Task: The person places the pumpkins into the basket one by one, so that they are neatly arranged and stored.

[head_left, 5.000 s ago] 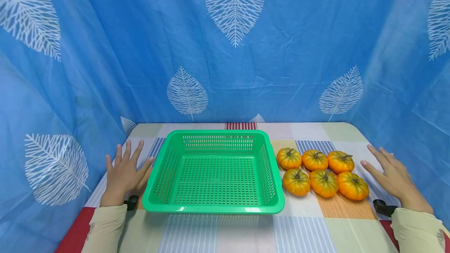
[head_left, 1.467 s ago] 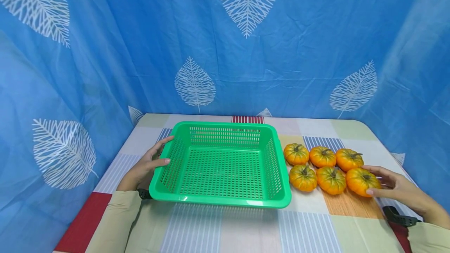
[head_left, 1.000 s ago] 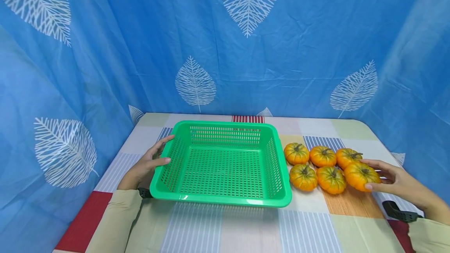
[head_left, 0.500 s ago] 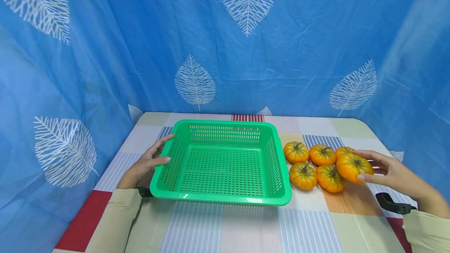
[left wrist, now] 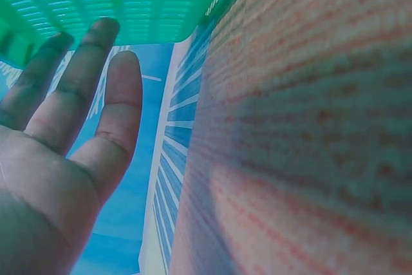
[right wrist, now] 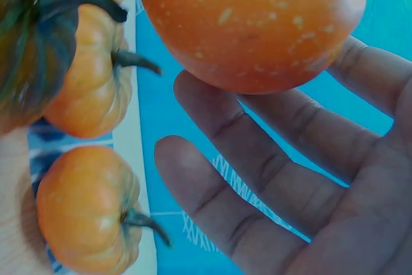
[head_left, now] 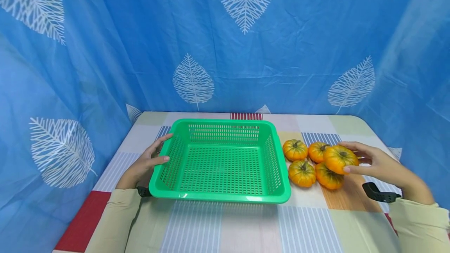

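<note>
My right hand [head_left: 374, 163] holds a small orange pumpkin [head_left: 340, 159] between thumb and fingers, above the others. In the right wrist view the held pumpkin [right wrist: 257, 24] sits against the fingertips, its smooth speckled underside showing. Below and left of it, other small pumpkins [head_left: 302, 173] with dark stems stand close together on the table; one at the back right is hidden behind the held one. My left hand [head_left: 144, 163] rests at the left rim of a green plastic basket [head_left: 219, 198], fingers extended. The left wrist view shows those fingertips at the slotted wall [left wrist: 129, 11].
The basket stands mid-table with nothing in it, just left of the pumpkins. A patchwork-patterned cloth [head_left: 246, 229] covers the table. Blue curtains [head_left: 140, 30] with white leaf prints hang behind and along both sides.
My right hand has moved from the table's right side, gripped the front right pumpkin, lifted it and carried it left and back over the others. My left hand came to the basket rim and stayed.
</note>
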Motion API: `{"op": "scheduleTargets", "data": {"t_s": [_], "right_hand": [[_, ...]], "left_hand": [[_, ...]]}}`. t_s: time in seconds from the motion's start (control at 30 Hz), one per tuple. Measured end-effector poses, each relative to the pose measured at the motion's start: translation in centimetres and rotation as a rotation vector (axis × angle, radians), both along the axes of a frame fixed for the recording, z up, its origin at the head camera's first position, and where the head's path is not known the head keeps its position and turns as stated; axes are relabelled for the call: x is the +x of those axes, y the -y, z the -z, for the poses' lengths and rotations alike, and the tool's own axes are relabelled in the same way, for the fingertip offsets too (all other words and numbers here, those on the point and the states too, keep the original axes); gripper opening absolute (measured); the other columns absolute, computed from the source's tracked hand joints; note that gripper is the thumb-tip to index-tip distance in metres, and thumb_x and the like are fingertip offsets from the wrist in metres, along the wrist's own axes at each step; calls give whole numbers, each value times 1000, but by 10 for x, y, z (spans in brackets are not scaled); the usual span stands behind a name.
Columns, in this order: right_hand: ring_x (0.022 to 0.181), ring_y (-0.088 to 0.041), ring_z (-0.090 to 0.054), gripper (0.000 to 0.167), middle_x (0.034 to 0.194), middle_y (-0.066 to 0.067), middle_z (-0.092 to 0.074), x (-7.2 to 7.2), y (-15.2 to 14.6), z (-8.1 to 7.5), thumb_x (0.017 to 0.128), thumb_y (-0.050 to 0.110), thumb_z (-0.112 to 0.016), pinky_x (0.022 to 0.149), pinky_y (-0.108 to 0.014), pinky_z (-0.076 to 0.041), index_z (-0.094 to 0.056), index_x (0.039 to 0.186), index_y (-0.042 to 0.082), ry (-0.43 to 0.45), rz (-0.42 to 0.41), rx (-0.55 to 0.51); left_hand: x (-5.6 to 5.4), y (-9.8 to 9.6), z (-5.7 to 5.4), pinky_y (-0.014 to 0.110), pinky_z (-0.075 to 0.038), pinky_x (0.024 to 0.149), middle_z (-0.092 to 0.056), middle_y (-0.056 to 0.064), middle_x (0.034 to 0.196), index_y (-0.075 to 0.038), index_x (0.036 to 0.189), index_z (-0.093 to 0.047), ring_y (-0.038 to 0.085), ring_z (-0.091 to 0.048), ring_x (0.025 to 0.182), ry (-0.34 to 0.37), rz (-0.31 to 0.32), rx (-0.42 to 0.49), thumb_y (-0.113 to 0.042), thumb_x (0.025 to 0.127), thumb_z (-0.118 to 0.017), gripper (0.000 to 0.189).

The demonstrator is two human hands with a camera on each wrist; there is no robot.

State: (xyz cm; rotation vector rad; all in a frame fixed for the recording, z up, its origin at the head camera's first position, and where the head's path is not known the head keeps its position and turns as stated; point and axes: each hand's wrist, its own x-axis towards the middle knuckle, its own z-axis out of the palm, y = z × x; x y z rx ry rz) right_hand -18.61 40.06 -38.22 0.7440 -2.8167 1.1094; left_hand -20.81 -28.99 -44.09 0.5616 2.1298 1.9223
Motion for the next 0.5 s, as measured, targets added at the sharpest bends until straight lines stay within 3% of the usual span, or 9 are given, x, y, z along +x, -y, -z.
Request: {"op": "scheduleTargets", "data": {"t_s": [0.1,0.17,0.4,0.5], "right_hand": [[111,10,-58,81,135,38,-54,-2,6,-2,88,-5,-83,83,-11,-52,-58,148,44,-9,-11,-6],[111,11,-58,80,134,38,-54,-3,11,-4,88,-4,-83,83,-12,-52,-58,148,43,0,-14,-2],[113,11,-58,68,134,38,-53,-8,27,-11,90,1,-84,86,-15,-55,-61,152,14,17,-18,24],[112,9,-59,67,132,36,-56,-11,33,-13,89,1,-85,85,-18,-57,-61,152,10,17,-34,11]], "left_hand": [[0,0,0,31,-60,92,-28,34,162,-20,173,-27,10,-59,123,1,-5,1,-9,107,-59,74],[0,0,0,31,-60,92,-29,34,161,-20,173,-26,10,-60,123,5,-7,4,-9,107,-59,74],[1,-2,0,31,-60,92,-32,32,159,-17,174,-25,11,-59,122,14,-23,-1,-11,107,-59,76],[0,-3,1,30,-59,93,-34,30,158,-16,173,-25,11,-58,123,16,-31,-3,-11,106,-60,76]]}}
